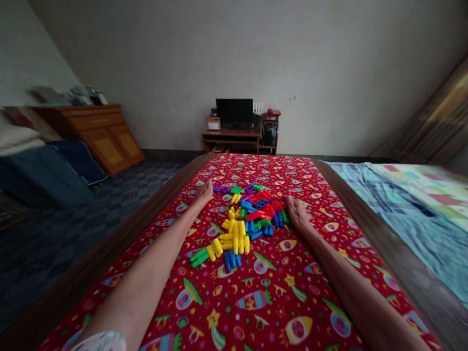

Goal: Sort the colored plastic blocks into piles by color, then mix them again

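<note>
A loose pile of plastic building blocks shaped like joined tubes lies on the red patterned cloth (256, 287). Yellow blocks (239, 236) are nearest me, with a green block (199, 257) and a blue block (232, 261) at the front edge. Red blocks (265, 210) lie over blue and green ones on the right, and purple blocks (221, 189) are at the far left. My left hand (205, 191) rests on its edge beside the purple blocks, fingers extended and holding nothing. My right hand (298, 213) lies at the pile's right side, open, next to a green block (285, 217).
The cloth covers a table with dark wooden edges (395, 263). A bed (387, 209) stands at the right. Ahead, a desk (232, 136) holds a monitor (234, 113) against the wall. A wooden cabinet (104, 139) stands at the left.
</note>
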### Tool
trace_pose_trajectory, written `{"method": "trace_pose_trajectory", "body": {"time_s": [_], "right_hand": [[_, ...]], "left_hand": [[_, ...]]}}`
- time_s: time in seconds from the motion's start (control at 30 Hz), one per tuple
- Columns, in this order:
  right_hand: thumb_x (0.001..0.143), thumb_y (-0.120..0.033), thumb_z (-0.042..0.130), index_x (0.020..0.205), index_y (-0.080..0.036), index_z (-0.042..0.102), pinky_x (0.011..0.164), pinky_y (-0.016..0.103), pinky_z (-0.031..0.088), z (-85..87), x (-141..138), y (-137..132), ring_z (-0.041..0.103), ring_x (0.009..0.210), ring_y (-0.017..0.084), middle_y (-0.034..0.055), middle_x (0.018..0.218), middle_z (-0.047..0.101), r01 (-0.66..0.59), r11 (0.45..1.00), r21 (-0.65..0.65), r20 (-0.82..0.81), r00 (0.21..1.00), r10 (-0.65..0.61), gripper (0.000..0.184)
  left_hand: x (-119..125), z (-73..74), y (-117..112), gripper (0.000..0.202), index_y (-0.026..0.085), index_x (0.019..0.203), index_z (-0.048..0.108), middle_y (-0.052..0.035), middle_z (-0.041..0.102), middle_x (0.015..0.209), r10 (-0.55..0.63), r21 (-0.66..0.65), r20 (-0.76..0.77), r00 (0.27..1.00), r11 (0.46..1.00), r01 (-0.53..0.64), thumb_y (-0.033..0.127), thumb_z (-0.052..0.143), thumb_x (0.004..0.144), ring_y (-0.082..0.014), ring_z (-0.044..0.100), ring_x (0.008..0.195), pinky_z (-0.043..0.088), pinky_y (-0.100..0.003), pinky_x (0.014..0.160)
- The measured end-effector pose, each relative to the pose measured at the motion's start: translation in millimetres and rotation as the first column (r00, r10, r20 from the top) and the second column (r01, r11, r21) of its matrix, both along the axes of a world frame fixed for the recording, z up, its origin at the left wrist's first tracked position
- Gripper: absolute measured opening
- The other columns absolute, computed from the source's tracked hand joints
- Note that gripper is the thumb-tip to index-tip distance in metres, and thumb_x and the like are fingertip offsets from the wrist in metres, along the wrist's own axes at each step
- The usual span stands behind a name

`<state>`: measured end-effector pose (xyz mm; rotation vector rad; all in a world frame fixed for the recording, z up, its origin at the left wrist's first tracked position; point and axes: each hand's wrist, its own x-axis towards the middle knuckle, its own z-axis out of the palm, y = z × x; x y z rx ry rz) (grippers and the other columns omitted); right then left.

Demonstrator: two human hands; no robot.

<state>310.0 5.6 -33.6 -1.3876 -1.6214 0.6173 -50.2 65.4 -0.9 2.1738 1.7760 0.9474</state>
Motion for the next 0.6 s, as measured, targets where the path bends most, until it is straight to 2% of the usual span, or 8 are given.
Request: {"method": "trace_pose_trajectory", "body": {"time_s": [0.1,0.2,0.3,0.4,0.5,0.6], "right_hand": [[0.082,-0.08,0.017,0.093,-0.013,0.072,0.078,0.038,0.05,3.7,-3.7,-1.0,0.067,0.084,0.029,0.0131,0.081,0.072,0.016,1.0,0.007,0.045,0.999,-0.016,0.087],[0.084,-0.077,0.016,0.098,-0.013,0.071,0.081,0.038,0.05,3.6,-3.4,-2.0,0.066,0.089,0.029,0.013,0.085,0.072,0.03,0.999,0.012,0.02,0.999,-0.03,0.085],[0.086,-0.075,0.017,0.111,-0.012,0.068,0.086,0.041,0.05,3.3,-2.3,-2.6,0.065,0.098,0.03,0.0155,0.102,0.072,0.008,1.0,0.008,-0.017,1.0,-0.008,0.084],[0.086,-0.074,0.021,0.124,-0.013,0.062,0.099,0.045,0.044,3.5,-1.5,-2.0,0.059,0.115,0.031,0.0163,0.124,0.064,0.009,0.998,0.065,-0.036,0.999,-0.006,0.083],[0.086,-0.075,0.025,0.128,-0.017,0.06,0.107,0.047,0.038,2.4,0.5,-1.1,0.053,0.125,0.029,0.0139,0.131,0.06,0.013,0.995,0.096,-0.074,0.997,-0.006,0.079],[0.087,-0.073,0.026,0.123,-0.021,0.063,0.109,0.048,0.037,1.1,5.7,-0.7,0.054,0.124,0.028,0.0119,0.128,0.063,-0.018,0.998,0.065,-0.162,0.986,0.029,0.074]], "left_hand": [[23.0,-8.6,16.9,0.067,0.016,0.136,0.051,-0.0141,0.057,0.135,-0.066,-0.097,-0.007,0.998,0.993,0.065,0.053,0.014,0.095,-0.0299,0.046,0.132,0.036,-0.043,0.11],[67.0,-10.1,31.2,0.065,0.017,0.14,0.047,-0.0071,0.052,0.143,-0.256,-0.161,-0.018,0.967,0.955,0.249,0.05,0.013,0.096,-0.0229,0.041,0.137,0.033,-0.037,0.112],[111.7,-4.1,39.1,0.055,0.02,0.134,0.054,-0.0033,0.054,0.141,-0.475,-0.228,-0.045,0.879,0.862,0.454,0.044,0.021,0.097,-0.0196,0.044,0.134,0.03,-0.034,0.113],[145.4,1.2,35.6,0.044,0.021,0.123,0.062,-0.0013,0.059,0.135,-0.63,-0.29,-0.068,0.774,0.754,0.589,0.038,0.032,0.096,-0.0171,0.049,0.129,0.028,-0.032,0.114],[157.6,7.6,20.0,0.041,0.02,0.12,0.064,-0.0018,0.061,0.133,-0.713,-0.348,-0.069,0.698,0.673,0.653,0.035,0.035,0.096,-0.016,0.052,0.126,0.03,-0.028,0.112],[138.5,25.5,-5.7,0.047,0.021,0.133,0.055,-0.0014,0.055,0.14,-0.759,-0.355,-0.038,0.65,0.618,0.701,0.037,0.029,0.098,-0.0163,0.05,0.129,0.033,-0.028,0.111]]}}
